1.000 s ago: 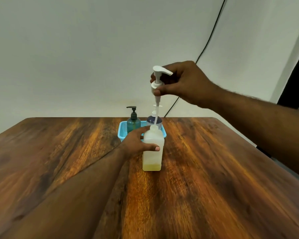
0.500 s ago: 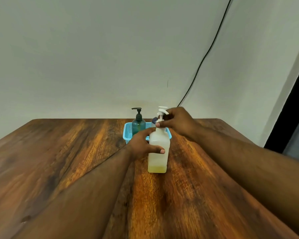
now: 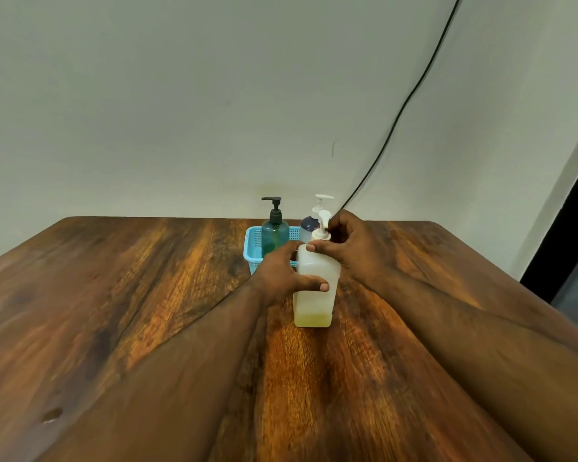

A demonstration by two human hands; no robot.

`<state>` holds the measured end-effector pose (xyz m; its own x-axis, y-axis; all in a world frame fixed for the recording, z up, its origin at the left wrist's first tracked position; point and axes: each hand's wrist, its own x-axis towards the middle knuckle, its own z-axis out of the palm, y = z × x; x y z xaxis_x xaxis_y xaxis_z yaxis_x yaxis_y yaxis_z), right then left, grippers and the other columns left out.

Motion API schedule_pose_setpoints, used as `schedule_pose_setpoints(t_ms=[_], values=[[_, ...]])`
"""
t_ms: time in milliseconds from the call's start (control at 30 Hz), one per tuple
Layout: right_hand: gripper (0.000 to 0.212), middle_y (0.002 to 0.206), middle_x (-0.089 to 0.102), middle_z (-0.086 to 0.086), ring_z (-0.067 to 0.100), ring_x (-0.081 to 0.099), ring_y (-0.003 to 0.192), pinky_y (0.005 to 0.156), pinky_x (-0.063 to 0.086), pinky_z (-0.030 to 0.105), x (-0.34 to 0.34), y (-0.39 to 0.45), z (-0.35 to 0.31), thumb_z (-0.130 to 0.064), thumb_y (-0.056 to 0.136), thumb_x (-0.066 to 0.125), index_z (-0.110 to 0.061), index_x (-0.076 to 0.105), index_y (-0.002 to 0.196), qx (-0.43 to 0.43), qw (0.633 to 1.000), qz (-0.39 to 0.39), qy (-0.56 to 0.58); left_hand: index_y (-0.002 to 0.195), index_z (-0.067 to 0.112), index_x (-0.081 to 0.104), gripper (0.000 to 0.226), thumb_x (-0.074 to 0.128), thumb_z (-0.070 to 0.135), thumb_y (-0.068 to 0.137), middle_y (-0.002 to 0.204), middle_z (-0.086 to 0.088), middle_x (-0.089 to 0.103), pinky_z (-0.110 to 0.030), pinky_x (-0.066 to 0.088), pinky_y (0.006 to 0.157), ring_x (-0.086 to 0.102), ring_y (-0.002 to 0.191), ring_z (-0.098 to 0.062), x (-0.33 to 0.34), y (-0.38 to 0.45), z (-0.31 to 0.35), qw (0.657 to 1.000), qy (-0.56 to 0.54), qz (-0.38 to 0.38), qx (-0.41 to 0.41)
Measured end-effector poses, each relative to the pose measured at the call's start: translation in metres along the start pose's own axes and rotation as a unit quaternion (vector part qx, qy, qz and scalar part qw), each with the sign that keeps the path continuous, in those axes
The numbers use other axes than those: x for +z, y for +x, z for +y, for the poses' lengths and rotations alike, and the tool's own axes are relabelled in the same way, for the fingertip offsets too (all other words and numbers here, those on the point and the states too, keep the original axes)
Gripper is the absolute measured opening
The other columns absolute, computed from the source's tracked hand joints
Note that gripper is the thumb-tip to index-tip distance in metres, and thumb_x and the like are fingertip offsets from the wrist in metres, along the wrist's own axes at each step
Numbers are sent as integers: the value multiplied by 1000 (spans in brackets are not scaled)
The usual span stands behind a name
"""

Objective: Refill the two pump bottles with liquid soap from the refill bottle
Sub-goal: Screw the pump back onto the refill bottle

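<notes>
The white pump bottle stands on the wooden table before the blue basket; left hand grips its body; right hand pinches the pump collar; twist gently, keeping the bottle steady and upright.

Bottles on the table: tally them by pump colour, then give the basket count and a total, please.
White pump: 2, the translucent bottle gripped by the left hand and right hand, and the dark bottle
Black pump: 1, the teal bottle
Blue basket: 1
Total: 4
</notes>
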<state>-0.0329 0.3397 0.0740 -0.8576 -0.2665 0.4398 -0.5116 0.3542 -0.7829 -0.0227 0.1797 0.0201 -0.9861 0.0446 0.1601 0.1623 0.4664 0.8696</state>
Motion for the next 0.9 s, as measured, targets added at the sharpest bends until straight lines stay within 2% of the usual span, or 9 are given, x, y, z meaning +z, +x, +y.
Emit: schedule_pose_setpoints(t_ms=[133, 267, 367, 433, 567, 633, 700, 833, 900], values=[[39, 92, 61, -7, 2, 56, 75, 53, 45, 8, 9, -2, -7, -25, 74, 80, -19, 58, 105, 5, 999, 20, -36, 129, 29, 49, 79, 89, 36, 61, 118, 6, 60, -34, 57, 86, 60, 108, -16, -1, -2, 0, 1000, -3, 0, 6], [37, 93, 67, 0, 4, 59, 71, 56, 45, 15, 18, -1, -12, -33, 75, 78, -14, 66, 104, 54, 995, 53, -63, 135, 28, 45, 89, 90, 39, 59, 126, 5, 58, -38, 55, 92, 57, 113, -17, -1, -4, 3, 1000, 6, 2, 2], [27, 85, 65, -2, -1, 61, 63, 48, 45, 10, 9, -3, -15, -24, 80, 74, -9, 66, 102, 70, 998, -7, 2, 135, 26, 44, 85, 89, 35, 63, 120, 7, 57, -33, 54, 90, 56, 111, -17, -2, -6, 6, 1000, 9, -2, 2], [28, 88, 65, -4, 0, 64, 67, 49, 47, 9, 1, -4, -15, -19, 82, 72, -12, 65, 107, 95, 993, -52, 57, 133, 26, 45, 80, 88, 33, 65, 115, 7, 56, -32, 53, 86, 57, 110, -18, -2, -6, 7, 1000, 11, -6, 1], [31, 96, 68, -4, 2, 63, 75, 53, 48, 9, -8, 1, -18, -23, 80, 73, -15, 66, 110, 90, 991, -95, -1, 130, 24, 46, 77, 88, 32, 66, 113, 7, 56, -31, 54, 83, 57, 107, -18, -2, -5, 7, 1000, 15, -5, 2], [28, 87, 65, -11, 0, 59, 72, 49, 44, 4, -3, -2, -18, -25, 78, 76, -20, 62, 101, 77, 995, -62, -25, 129, 25, 47, 77, 88, 33, 65, 114, 6, 57, -30, 54, 82, 58, 107, -18, -2, -4, 6, 1000, 17, -4, 1], [34, 80, 58, -16, 0, 57, 71, 49, 43, 4, 9, -10, -14, -31, 73, 80, -22, 55, 94, 49, 997, 18, -51, 129, 27, 48, 78, 89, 34, 63, 117, 6, 59, -29, 55, 82, 59, 108, -17, -2, -5, 3, 1000, 12, 1, 5], [33, 82, 62, -2, 17, 62, 81, 64, 53, 30, 23, -24, 12, -40, 71, 79, -16, 58, 82, 49, 990, 128, 26, 131, 25, 47, 78, 88, 32, 64, 112, 10, 55, -24, 50, 80, 56, 107, -14, -1, -6, 2, 1000, 11, 10, 11], [34, 105, 65, -1, 19, 62, 96, 73, 57, 35, 22, -24, 17, -40, 78, 73, -19, 62, 102, 78, 986, 118, 93, 133, 24, 46, 82, 89, 34, 63, 114, 9, 55, -25, 49, 82, 55, 107, -14, 0, -6, 3, 1000, 19, 11, 13]])
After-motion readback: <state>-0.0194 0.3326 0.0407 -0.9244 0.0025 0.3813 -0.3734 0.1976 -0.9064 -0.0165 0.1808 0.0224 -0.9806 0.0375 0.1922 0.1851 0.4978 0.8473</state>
